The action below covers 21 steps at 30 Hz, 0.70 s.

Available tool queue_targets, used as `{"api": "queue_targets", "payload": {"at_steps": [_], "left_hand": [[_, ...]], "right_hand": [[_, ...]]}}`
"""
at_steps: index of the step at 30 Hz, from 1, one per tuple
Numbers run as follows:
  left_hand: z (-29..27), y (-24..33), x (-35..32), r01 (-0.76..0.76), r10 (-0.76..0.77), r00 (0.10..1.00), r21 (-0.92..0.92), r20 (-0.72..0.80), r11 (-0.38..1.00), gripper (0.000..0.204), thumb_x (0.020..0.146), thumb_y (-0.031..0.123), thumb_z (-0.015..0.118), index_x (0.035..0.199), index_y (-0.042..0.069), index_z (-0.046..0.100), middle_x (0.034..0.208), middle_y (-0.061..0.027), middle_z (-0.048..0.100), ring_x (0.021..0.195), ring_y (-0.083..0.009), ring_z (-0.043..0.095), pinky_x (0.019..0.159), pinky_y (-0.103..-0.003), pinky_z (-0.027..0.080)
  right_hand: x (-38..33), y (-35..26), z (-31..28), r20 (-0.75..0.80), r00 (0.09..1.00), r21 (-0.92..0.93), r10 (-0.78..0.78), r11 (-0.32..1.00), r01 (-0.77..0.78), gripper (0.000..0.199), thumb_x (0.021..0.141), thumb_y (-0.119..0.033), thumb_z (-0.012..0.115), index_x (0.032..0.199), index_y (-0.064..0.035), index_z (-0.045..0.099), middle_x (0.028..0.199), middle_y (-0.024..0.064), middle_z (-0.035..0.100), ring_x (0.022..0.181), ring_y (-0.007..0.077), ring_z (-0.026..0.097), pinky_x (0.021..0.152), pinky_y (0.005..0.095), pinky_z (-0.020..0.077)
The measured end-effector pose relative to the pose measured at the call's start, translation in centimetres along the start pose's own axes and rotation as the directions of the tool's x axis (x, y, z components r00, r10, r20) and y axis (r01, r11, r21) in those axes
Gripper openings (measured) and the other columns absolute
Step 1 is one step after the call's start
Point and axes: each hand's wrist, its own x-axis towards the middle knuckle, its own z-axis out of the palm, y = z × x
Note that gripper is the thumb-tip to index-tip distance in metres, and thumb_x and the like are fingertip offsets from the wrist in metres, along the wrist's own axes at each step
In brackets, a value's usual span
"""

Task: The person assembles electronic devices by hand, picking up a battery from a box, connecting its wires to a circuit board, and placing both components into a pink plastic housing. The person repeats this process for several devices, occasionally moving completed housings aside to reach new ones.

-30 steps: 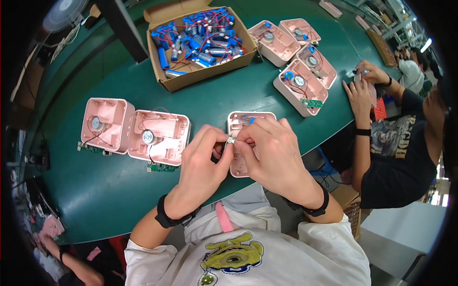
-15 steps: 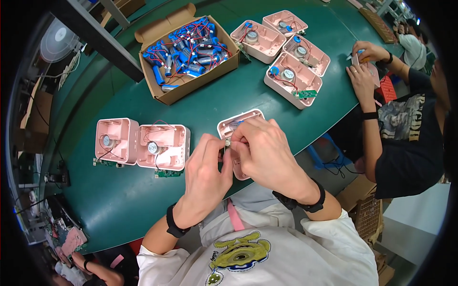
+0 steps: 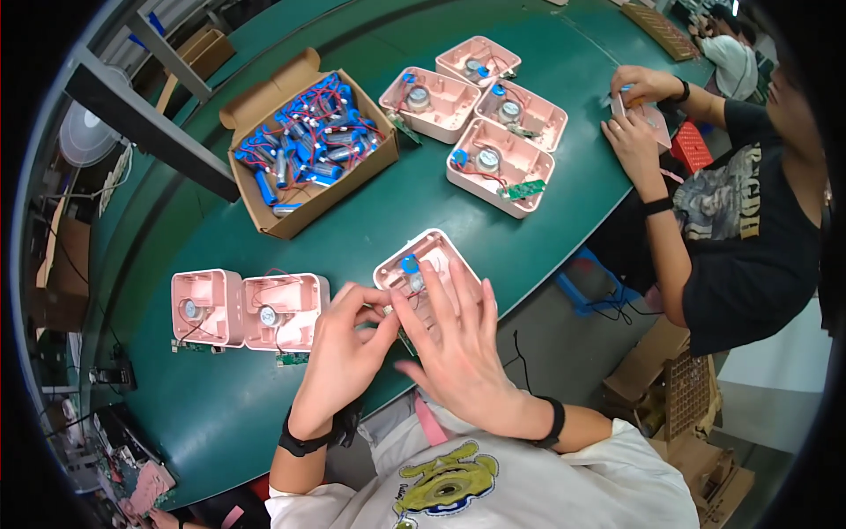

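In front of me a pink plastic housing (image 3: 474,270) lies with its open side up. Inside it the blue end of a battery (image 3: 410,263) shows, with a round speaker partly covered beside it. My left hand (image 3: 342,353) is at the housing's near left corner, thumb and forefinger pinching a small pale wire connector (image 3: 388,310). Over the housing my right hand (image 3: 463,370) spreads its fingers, holding nothing I can see. Between the hands a sliver of green circuit board (image 3: 407,342) shows; my fingers hide most of the wiring.
Two pink housings (image 3: 286,289) with speakers stand to the left, circuit boards at their near edges. A cardboard box (image 3: 304,212) of wired blue batteries sits far left of centre. Several pink housings (image 3: 500,207) are grouped beyond. At right a co-worker's hands (image 3: 636,141) handle another housing.
My right hand has gone from a pinch at the connector to spread fingers over the housing. The left hand still pinches. The whole view has shifted, with the table appearing lower and further left.
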Motion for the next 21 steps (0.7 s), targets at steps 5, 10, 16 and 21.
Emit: {"api": "queue_targets", "payload": {"at_steps": [5,10,16,21], "left_hand": [[0.8,1.2,-1.0,-0.182,0.18,0.983,0.106,0.035,0.978,0.029,0.093,-0.002,0.074,0.121,-0.004,0.067,0.112,-0.0155,0.069,0.095,-0.0219,0.071,0.079,-0.033,0.062],[-1.2,0.0,-2.5,-0.288,0.373,0.92,0.439,-0.121,0.851,0.034,0.091,-0.001,0.075,0.123,-0.002,0.067,0.113,-0.0161,0.067,0.1,-0.0294,0.067,0.085,-0.041,0.057],[-4.1,-2.7,-5.4,-0.081,0.483,0.851,0.858,-0.205,0.508,0.031,0.087,0.001,0.077,0.117,-0.002,0.067,0.112,-0.0173,0.063,0.101,-0.0371,0.061,0.089,-0.049,0.049],[-3.0,-4.4,-6.1,-0.093,0.409,0.897,0.831,-0.168,0.548,0.024,0.086,0.0,0.075,0.109,-0.003,0.066,0.111,-0.0159,0.061,0.101,-0.0358,0.059,0.09,-0.049,0.046]], "right_hand": [[1.5,2.9,0.9,-0.047,0.999,-0.11,-0.007,0.994,0.001,0.086,0.083,-0.022,0.085,0.16,-0.0124,0.047,0.171,0.0122,0.036,0.157,0.0516,0.027,0.117,0.0797,0.0214],[2.9,6.4,-0.4,-0.048,0.999,-0.164,-0.007,0.986,-0.001,0.082,0.086,-0.023,0.084,0.159,-0.0122,0.048,0.171,0.0081,0.038,0.157,0.0515,0.026,0.118,0.0798,0.0205],[4.1,8.3,-2.2,0.017,1.0,-0.259,0.026,0.966,-0.021,0.077,0.09,-0.021,0.081,0.159,-0.0133,0.048,0.168,0.0086,0.044,0.16,0.044,0.028,0.121,0.0761,0.0214],[5.8,10.3,-1.6,-0.049,0.998,-0.24,0.037,0.969,-0.048,0.076,0.092,-0.018,0.079,0.16,-0.0151,0.047,0.167,0.0083,0.045,0.16,0.044,0.028,0.121,0.0741,0.0246]]}}
